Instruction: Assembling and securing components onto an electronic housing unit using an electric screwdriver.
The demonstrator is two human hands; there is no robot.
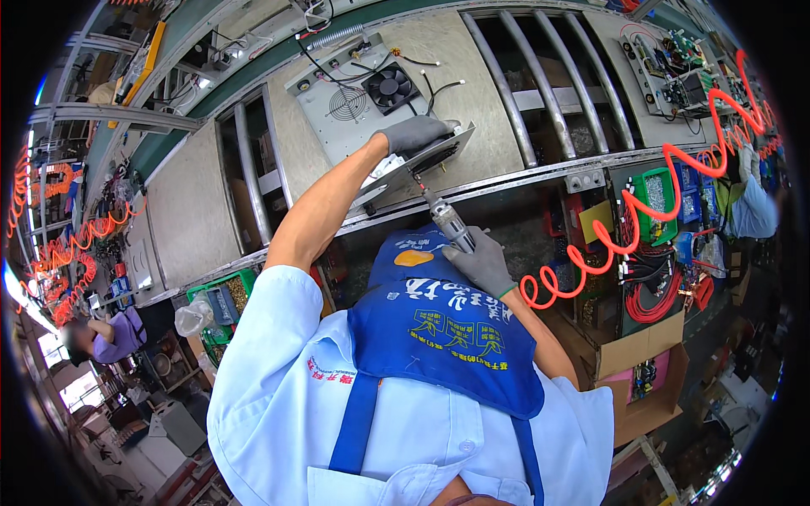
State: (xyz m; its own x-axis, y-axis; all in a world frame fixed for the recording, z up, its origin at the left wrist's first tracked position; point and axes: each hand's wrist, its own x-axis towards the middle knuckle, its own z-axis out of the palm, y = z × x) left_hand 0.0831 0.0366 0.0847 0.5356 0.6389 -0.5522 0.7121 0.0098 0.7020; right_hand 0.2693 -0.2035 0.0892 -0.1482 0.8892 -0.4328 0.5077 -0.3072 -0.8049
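So the left hand [418, 135], gray glove on, is holding a tilted metal panel [393, 176] while the right hand [484, 263] grips a powered screwdriver [450, 222], bit right up by the panel.

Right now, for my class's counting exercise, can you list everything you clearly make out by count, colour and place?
Panel: one, grey, at the worktop's near edge
Power screwdriver: one, silver-grey, pointing at the panel
Chassis plate: one, pale grey, on the worktop
Fan: one clearly visible, black, on that plate
Rollers: several, silver, between worktop sections
Circuit assembly: one, mixed colours, upper right
Coiled hoses: several, orange-red, both sides
Parts bins: several, green or blue, both sides
Cardboard box: one, brown, lower right
Other people: two, purple and light-blue clothing, far left and right
Apron: one, blue, on the wearer
Left hand: one, grey-gloved, on the panel
Right hand: one, grey-gloved, around the screwdriver
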